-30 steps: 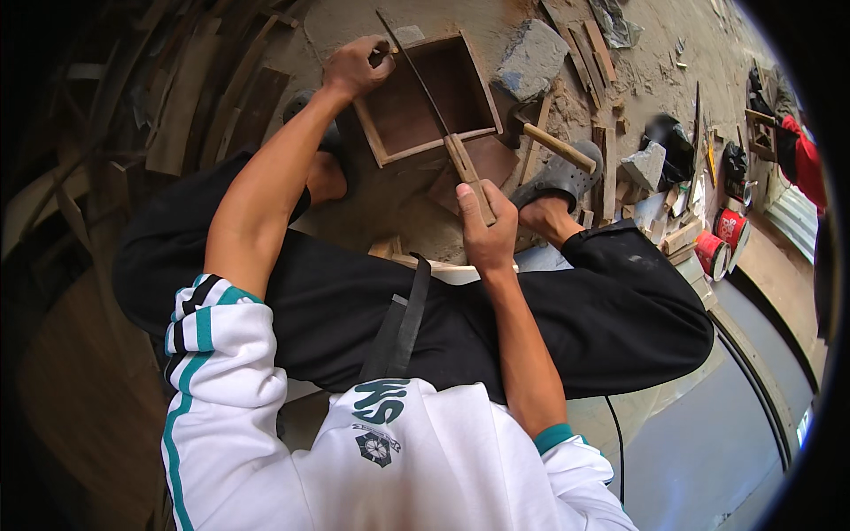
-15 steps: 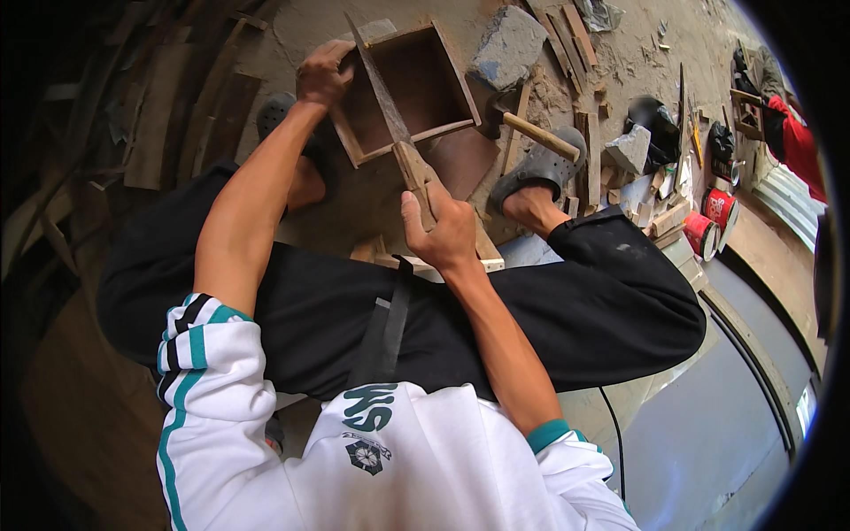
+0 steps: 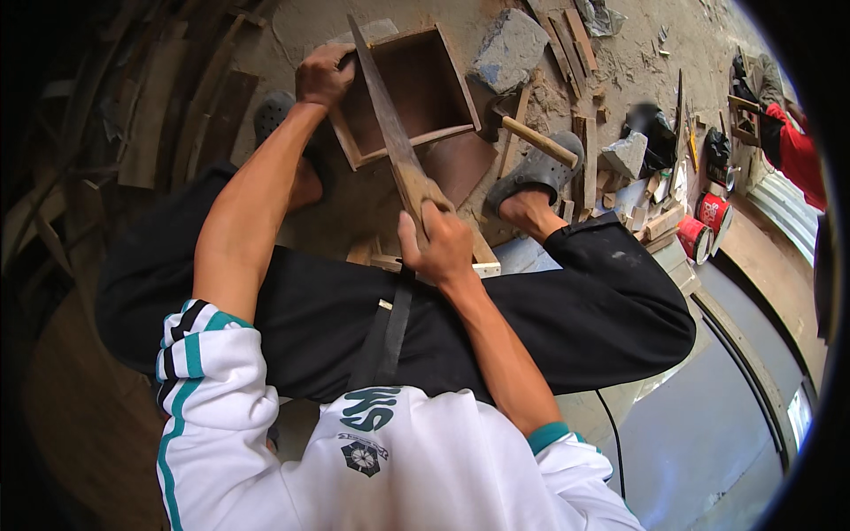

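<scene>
My right hand (image 3: 440, 241) is wrapped round the wooden handle of a handsaw (image 3: 385, 111). Its long blade points away from me and crosses the left part of an open wooden box (image 3: 456, 81). At the box's far left corner, my left hand (image 3: 325, 75) is closed over the side, its fingertips partly hidden near the blade. The box rests between my feet, its open side facing up and its inside dark brown. Whether the teeth touch the box's edge I cannot tell. Below my right hand, a small wooden frame (image 3: 485, 268) shows in part.
A hammer handle (image 3: 540, 142) lies across my right clog. Beyond is a grey stone block (image 3: 510, 51). Planks (image 3: 150, 133) are stacked at the left; wood scraps and red cans (image 3: 695, 239) lie at the right. A person's red sleeve (image 3: 797, 155) shows at the far right.
My right hand and the saw have drawn slightly toward me, and more of the blade's flat face shows. My left hand stays on the box.
</scene>
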Motion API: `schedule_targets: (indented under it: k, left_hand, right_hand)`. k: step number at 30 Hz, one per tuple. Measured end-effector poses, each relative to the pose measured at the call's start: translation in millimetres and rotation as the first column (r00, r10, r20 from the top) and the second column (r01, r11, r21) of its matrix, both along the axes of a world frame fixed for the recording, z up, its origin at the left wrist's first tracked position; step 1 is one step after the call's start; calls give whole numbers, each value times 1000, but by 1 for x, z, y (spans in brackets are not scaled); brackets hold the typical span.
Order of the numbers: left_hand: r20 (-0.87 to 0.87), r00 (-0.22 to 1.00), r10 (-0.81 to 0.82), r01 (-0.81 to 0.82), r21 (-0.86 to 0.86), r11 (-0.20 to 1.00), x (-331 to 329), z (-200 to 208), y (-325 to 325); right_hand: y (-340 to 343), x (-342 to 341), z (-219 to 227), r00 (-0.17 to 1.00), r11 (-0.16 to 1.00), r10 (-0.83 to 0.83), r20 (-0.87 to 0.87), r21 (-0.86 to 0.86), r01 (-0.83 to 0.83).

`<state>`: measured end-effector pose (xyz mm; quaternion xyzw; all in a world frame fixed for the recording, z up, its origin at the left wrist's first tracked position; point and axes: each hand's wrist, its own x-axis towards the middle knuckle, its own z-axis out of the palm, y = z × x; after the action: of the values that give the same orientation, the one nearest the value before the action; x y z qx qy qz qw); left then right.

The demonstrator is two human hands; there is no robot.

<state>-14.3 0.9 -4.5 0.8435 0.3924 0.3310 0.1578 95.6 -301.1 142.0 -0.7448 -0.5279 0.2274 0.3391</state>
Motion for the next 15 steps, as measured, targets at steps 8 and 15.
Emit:
schedule_targets:
  k: [8, 15]
  left_hand:
    - [21, 999, 30, -30, -17, 999, 3, 3, -1]
    - [17, 998, 54, -54, -40, 998, 3, 5, -7]
  right_hand:
    - [-3, 1, 8, 1000, 1000, -4, 0, 17, 4]
    - [-1, -2, 10, 1000, 998, -8, -11, 62, 9]
